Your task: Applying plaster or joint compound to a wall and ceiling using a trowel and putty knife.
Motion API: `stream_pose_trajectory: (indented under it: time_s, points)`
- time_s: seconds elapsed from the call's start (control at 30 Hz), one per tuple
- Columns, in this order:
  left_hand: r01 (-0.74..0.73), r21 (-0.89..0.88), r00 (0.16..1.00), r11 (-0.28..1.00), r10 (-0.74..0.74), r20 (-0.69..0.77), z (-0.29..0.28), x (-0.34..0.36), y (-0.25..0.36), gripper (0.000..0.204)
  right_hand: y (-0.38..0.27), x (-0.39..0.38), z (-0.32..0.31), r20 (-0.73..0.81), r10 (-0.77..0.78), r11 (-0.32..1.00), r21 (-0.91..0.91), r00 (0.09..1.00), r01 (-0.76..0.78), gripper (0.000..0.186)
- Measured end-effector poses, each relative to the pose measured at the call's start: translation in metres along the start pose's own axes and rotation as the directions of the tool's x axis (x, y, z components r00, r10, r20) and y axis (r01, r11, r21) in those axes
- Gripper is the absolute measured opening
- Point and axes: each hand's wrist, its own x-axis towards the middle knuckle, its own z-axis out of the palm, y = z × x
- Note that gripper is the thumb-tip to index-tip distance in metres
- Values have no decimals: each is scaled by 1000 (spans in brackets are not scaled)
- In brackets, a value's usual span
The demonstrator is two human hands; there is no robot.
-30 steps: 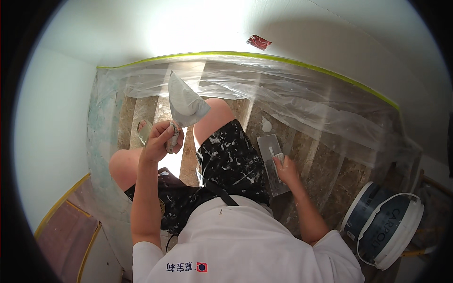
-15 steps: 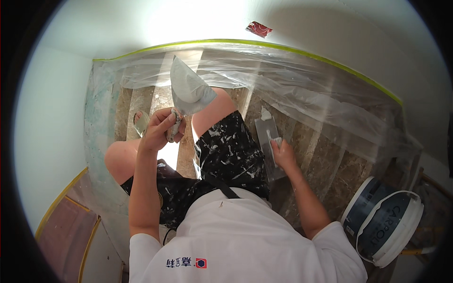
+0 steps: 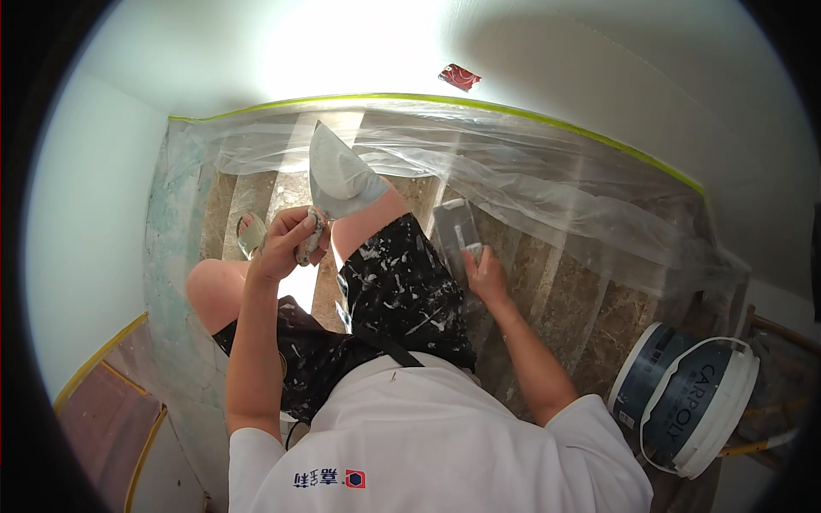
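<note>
From the head camera, the only view, I see a person seated or crouching over brown stone steps [image 3: 590, 299], working with two bare hands held well apart. The left hand [image 3: 289, 242] is wrapped around the paste-smeared handle of a wide scraper [image 3: 321, 158], whose blade points away from the body and carries a pale mound of paste [image 3: 340, 181]. The blade overlaps the bare right knee [image 3: 376, 221] from here; whether they touch, I cannot tell. The right hand [image 3: 487, 278] grips the handle of a flat metal trowel [image 3: 448, 229], just beyond the right leg of the paint-spattered black shorts [image 3: 402, 291]. The trowel's handle side faces up, so its working face is hidden and I cannot tell if any paste clings there.

Clear plastic sheeting [image 3: 556, 195] covers the far part of the steps, edged by yellow-green tape [image 3: 505, 109] along the pale wall [image 3: 556, 56], where a small red patch [image 3: 460, 78] shows. A blue and white bucket [image 3: 684, 398] is near the right elbow.

I judge the step in hand to be managing the paste between the two tools, with scraper and trowel apart. The next move, I would say, calls for a steady left wrist, so the mound doesn't slide off, and a controlled tilt of the trowel
</note>
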Motion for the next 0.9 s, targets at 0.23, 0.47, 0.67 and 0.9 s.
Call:
stream_pose_trajectory:
  time_s: [0.23,0.47,0.67,0.9]
  points:
    - [-35,6,999,999,35,-30,1,2,1,24,-16,-21,-16,-55,-153,984,89,987,158,45]
    - [-30,-1,997,1000,30,-66,-8,2,-5,21,-18,26,-91,-121,345,644,752,931,-141,42]
    - [-27,73,994,997,34,-103,2,-2,3,21,-31,23,-109,83,321,476,847,944,-236,43]
    - [34,344,954,938,73,-291,57,3,19,25,-46,3,-101,124,208,281,942,970,-181,33]
